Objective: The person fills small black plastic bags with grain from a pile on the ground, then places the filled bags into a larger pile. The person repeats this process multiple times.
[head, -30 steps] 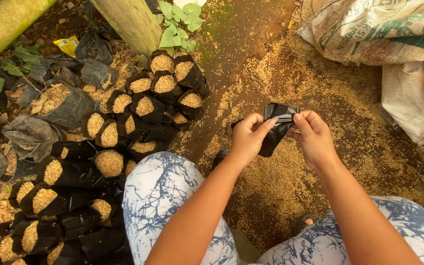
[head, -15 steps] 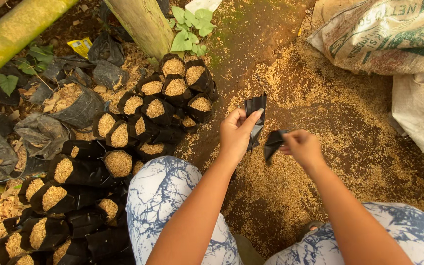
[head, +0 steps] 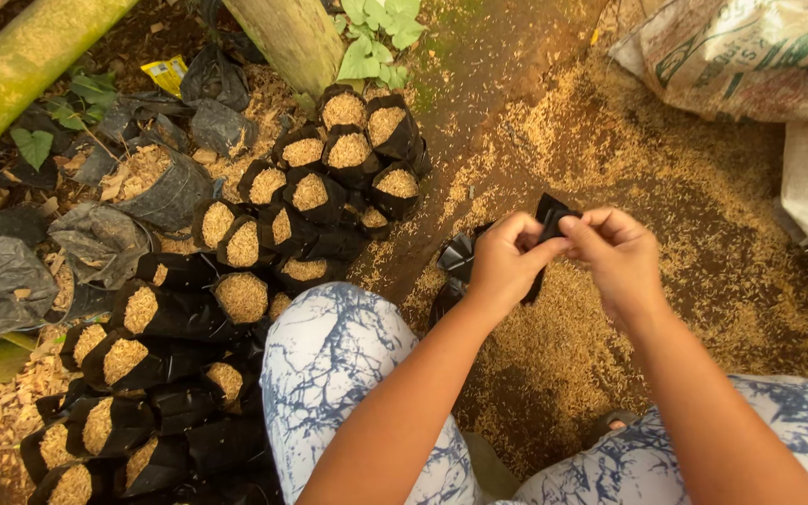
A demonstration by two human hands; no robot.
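My left hand (head: 505,262) and my right hand (head: 617,252) meet in front of me, both pinching a small empty black plastic bag (head: 549,217) by its top edge. The bag hangs above a heap of rice husk (head: 600,327) on the ground. More flat black bags (head: 455,266) lie just below my left hand. My knees in blue-and-white patterned trousers (head: 348,365) frame the bottom of the view.
Several black bags filled with husk (head: 310,192) stand in rows to the left. Crumpled empty bags (head: 95,243) lie further left. A bamboo pole (head: 35,56) and a trunk (head: 287,37) stand behind. Large woven sacks (head: 750,61) sit at the top right.
My hands had pulled apart, the left one holding a bag up. Now they have come back together on one black bag, a little lower and to the right.
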